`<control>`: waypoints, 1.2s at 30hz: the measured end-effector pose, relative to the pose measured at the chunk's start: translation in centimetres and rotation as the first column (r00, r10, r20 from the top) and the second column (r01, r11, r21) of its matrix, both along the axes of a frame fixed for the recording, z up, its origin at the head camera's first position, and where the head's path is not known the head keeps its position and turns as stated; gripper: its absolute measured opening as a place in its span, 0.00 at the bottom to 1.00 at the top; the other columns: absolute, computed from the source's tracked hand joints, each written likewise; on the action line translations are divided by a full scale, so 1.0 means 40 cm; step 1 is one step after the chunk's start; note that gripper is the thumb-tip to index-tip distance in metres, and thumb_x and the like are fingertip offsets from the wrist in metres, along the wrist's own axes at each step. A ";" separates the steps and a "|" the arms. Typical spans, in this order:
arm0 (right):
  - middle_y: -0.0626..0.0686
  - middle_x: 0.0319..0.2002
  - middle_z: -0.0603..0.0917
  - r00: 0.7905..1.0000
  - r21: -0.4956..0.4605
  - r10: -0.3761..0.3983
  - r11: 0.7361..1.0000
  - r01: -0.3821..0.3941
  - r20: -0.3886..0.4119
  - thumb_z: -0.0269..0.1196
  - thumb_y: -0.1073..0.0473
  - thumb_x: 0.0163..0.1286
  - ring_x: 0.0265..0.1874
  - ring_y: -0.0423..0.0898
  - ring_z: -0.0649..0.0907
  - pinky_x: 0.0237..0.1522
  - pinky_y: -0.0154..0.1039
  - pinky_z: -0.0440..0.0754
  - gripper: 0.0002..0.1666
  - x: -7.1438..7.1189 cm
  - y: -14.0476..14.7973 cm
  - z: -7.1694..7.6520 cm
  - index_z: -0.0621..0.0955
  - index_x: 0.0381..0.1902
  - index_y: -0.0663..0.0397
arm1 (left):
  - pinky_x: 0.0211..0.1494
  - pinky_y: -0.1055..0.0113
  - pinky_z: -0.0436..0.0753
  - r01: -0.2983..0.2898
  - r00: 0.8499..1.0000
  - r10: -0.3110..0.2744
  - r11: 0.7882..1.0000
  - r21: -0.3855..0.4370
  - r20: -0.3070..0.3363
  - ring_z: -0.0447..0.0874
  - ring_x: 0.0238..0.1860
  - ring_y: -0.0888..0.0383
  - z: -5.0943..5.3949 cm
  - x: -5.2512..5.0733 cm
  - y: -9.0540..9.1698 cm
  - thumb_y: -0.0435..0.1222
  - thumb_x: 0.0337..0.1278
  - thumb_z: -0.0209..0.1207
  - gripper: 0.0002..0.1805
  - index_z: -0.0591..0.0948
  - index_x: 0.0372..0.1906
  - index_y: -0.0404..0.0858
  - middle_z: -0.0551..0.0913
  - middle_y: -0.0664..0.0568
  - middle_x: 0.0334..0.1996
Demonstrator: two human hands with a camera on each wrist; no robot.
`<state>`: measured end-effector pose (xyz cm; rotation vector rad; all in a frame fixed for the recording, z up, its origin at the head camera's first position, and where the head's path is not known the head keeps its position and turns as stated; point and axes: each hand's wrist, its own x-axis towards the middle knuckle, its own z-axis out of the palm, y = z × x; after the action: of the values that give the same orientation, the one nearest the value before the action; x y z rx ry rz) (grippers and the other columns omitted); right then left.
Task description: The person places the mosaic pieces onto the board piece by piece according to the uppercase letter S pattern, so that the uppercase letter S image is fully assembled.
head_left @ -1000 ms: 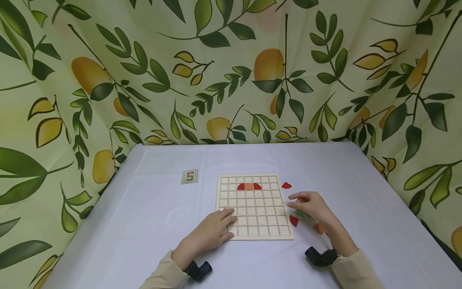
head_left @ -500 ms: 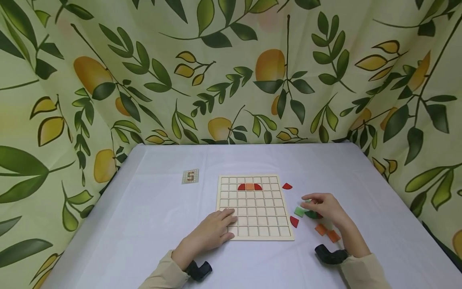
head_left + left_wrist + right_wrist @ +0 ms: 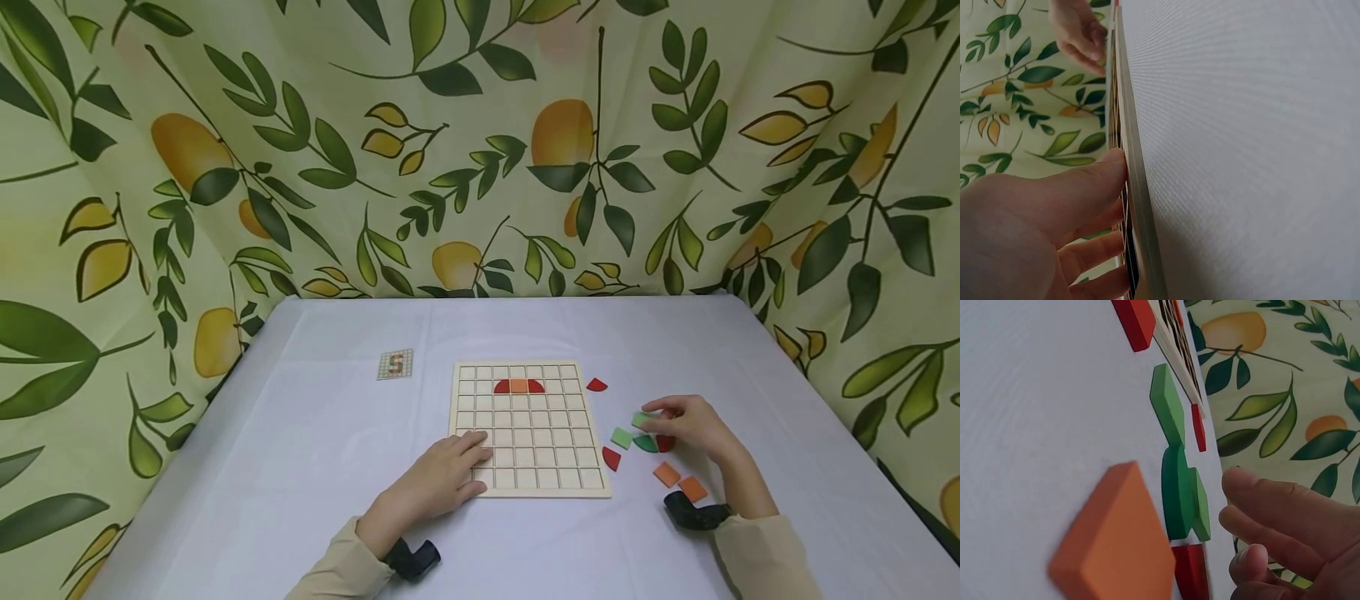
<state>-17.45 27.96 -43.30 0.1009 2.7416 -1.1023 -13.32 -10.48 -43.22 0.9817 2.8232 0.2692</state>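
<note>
My left hand rests on the lower left of a wooden grid board, fingers relaxed and thumb at its edge. On the board's upper part, an orange square tile sits between two red rounded tiles. Right of the board, my right hand hovers over loose tiles, beside a light green square tile. Nothing shows between its fingers in the right wrist view. Close by lie a dark green rounded tile, a red tile and another light green tile.
Two orange tiles lie nearer the right wrist. Red quarter-round tiles lie beside the board, one at its upper right, another lower down. A small pattern card lies at the back left. A leaf-patterned curtain hangs behind the white table.
My right hand has moved right, away from the board's edge and over the loose tiles, uncovering green and orange ones. My left hand has stayed on the board.
</note>
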 end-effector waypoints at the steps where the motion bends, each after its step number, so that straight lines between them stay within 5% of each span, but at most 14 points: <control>1: 0.50 0.23 0.75 1.000 0.001 -0.003 1.000 0.003 0.000 0.69 0.54 0.59 0.28 0.44 0.71 0.25 0.31 0.68 0.26 -0.001 0.003 -0.001 0.81 0.51 0.67 | 0.72 0.52 0.70 0.001 1.000 -0.001 1.000 0.001 -0.003 0.67 0.71 0.51 -0.001 -0.001 0.000 0.46 0.65 0.56 0.25 0.74 0.64 0.41 0.68 0.47 0.70; 36: 0.50 0.25 0.71 0.996 -0.003 -0.092 0.996 0.092 -0.013 0.69 0.56 0.58 0.33 0.46 0.69 0.27 0.33 0.66 0.23 -0.002 0.014 -0.025 0.82 0.45 0.70 | 0.73 0.53 0.69 -0.028 1.000 0.028 1.000 0.007 0.006 0.66 0.72 0.52 -0.015 -0.004 0.002 0.48 0.65 0.55 0.26 0.74 0.64 0.43 0.67 0.49 0.71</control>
<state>-17.53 28.54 -44.30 0.2219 2.7720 -1.1337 -13.49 -10.38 -43.83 0.9416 2.8351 0.2855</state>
